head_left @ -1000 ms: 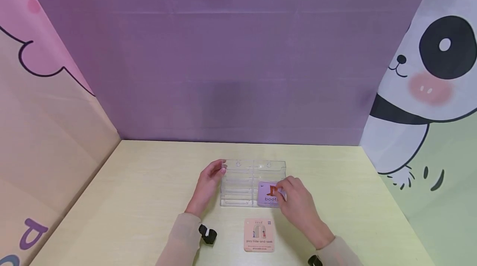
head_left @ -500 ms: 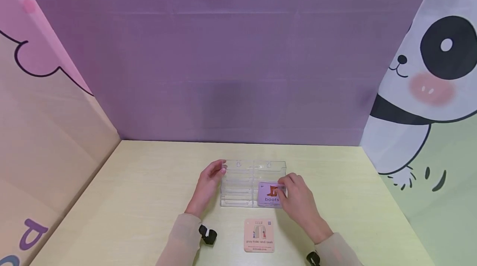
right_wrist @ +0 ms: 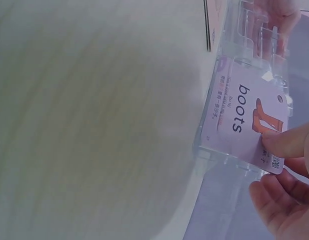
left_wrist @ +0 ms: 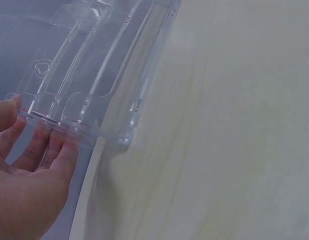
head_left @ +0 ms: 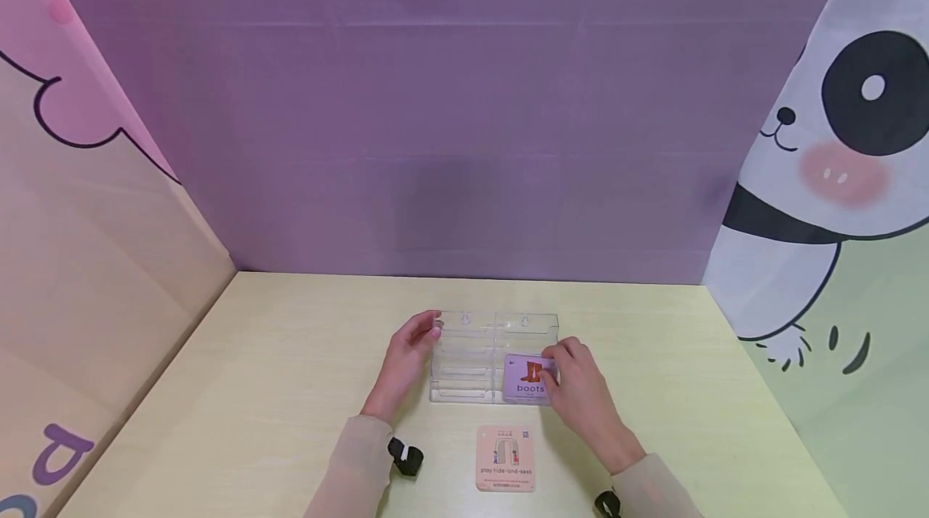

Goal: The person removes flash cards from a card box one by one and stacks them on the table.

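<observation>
A clear plastic card rack [head_left: 464, 344] with tiered slots stands on the table; the left wrist view shows the rack [left_wrist: 102, 65] close up. My left hand [head_left: 402, 361] grips its left side, thumb on one face and fingers on the other. In the lower right slot sits a purple "boots" card [head_left: 517, 379]. My right hand [head_left: 585, 395] pinches that card's upper right part, thumb in front. In the right wrist view the card [right_wrist: 227, 117] rests inside the slot's front lip; whether more cards lie behind it I cannot tell.
A pink "play hide-and-seek" card [head_left: 505, 460] lies on the pale table [head_left: 290, 389] in front of the rack. A purple cloth wall [head_left: 464, 114] closes off the back, with printed panels on both sides. Black wrist cameras sit on both sleeves.
My right hand has shifted slightly right along the "boots" card, so more of its print shows. The left hand and the rack have stayed in place.
</observation>
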The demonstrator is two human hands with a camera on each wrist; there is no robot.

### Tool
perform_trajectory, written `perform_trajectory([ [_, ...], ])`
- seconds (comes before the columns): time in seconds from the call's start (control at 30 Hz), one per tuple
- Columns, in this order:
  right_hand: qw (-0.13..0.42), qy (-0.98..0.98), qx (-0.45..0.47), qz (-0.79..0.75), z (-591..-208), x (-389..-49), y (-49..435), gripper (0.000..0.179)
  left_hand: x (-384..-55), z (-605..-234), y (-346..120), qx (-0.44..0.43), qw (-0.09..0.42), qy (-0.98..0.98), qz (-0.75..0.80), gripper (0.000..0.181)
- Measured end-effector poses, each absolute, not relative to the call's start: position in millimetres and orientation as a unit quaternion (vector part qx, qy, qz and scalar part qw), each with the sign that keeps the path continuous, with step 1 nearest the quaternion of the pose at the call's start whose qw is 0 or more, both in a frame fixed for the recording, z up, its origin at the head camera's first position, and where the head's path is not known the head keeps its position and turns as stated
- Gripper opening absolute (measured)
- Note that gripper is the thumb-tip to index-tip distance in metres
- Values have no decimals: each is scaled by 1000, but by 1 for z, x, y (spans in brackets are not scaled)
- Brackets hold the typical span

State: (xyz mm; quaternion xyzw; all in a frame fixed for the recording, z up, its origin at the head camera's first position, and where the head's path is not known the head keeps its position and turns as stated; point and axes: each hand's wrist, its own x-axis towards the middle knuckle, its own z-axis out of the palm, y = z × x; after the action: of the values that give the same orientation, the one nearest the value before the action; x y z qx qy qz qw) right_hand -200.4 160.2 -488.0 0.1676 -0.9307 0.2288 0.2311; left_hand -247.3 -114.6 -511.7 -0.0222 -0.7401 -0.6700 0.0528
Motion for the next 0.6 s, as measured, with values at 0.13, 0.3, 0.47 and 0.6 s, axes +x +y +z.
perform_trajectory([
  [0.13, 223, -932, 164, 234, -488, -201, 160, 24, -248, -511, -115, -21, 52, -739, -671, 38],
  [0.3, 220, -933, 164, 235, -489, -202, 160, 23, -249, -512, -115, -24, 56, -738, -672, 37],
  [0.47, 223, -931, 166, 236, -488, -203, 161, 22, -249, -512, -116, -28, 61, -741, -668, 37],
  [0.6, 222, -930, 166, 241, -488, -203, 161, 21, -249, -512, -115, -29, 60, -741, -668, 38],
])
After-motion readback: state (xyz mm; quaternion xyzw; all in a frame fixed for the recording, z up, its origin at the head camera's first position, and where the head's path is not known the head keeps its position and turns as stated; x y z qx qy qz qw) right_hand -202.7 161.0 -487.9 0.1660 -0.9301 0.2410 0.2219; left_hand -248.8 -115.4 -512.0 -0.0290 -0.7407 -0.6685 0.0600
